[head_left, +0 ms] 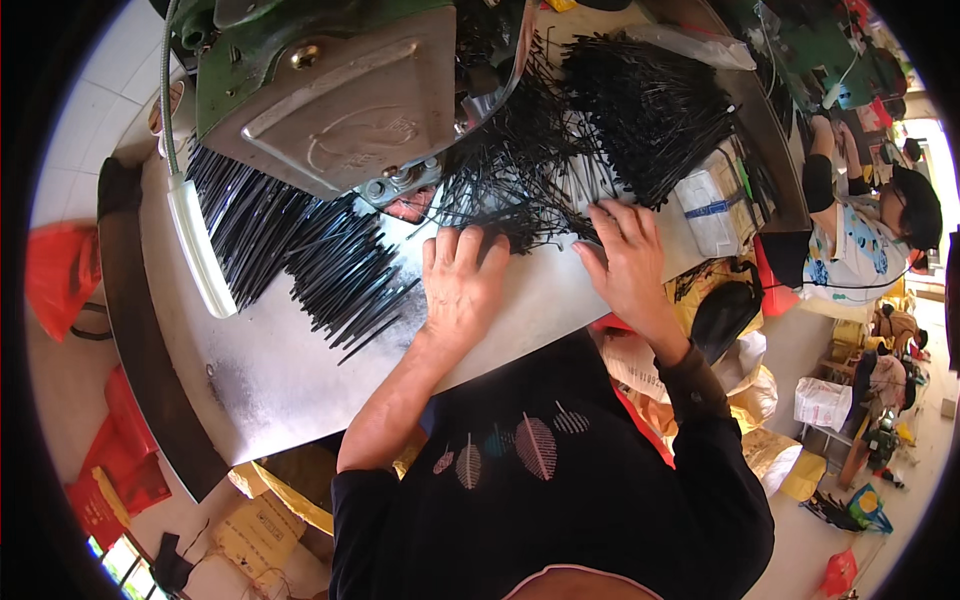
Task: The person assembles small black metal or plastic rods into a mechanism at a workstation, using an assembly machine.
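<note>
Before the machine head (340,110), my left hand (462,280) is at the near edge of a tangle of thin black strips (510,190). Its fingers curl forward and down; what they hold, if anything, is hidden beneath them. My right hand (625,260) rests at the same tangle's right side, fingers stretched out and thumb apart, with strip ends just beyond its fingertips. To the left, a row of straight black strips (330,270) lies side by side on the metal table (250,390). A dense heap of black strips (650,110) sits behind my right hand.
A white tube lamp (203,250) hangs over the left strips. A clear-wrapped bundle with a blue band (710,208) lies right of my right hand. Dark raised edges (160,350) border the table. Yellow sacks lie underneath; another person (860,240) sits at the far right.
</note>
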Demonstrator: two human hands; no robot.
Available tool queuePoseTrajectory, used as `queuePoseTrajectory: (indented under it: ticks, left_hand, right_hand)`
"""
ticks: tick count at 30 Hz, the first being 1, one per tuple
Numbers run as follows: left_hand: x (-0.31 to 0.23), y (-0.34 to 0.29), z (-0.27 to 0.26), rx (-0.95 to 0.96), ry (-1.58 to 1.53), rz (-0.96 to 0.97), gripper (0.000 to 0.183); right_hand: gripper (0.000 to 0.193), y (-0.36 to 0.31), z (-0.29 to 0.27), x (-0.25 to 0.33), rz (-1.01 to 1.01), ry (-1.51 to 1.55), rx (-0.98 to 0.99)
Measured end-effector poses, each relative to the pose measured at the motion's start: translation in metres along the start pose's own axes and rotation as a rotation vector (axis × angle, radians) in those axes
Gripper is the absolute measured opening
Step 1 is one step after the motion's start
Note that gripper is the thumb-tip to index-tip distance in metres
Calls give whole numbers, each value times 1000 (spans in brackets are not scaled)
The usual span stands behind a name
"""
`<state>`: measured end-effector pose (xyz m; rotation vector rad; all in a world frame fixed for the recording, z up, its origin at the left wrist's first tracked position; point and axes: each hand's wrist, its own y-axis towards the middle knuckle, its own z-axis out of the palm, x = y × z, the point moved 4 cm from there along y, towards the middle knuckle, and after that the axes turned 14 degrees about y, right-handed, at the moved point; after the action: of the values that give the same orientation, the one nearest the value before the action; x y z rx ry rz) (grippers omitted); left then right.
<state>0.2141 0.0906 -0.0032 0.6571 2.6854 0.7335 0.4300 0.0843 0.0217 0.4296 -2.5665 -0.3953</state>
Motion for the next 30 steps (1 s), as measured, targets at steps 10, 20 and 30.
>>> queuePoseTrajectory:
  ticks: [10,20,30]
  left_hand:
    - [0,2,-3,26,-7,-3,37]
    - [1,2,-1,35,-4,-4,35]
    - [1,3,-5,55,-15,-4,35]
  right_hand:
    - [42,10,2,10,18,110,-146]
    - [28,15,8,-6,42,84,-211]
    - [42,3,3,-11,-24,60,-313]
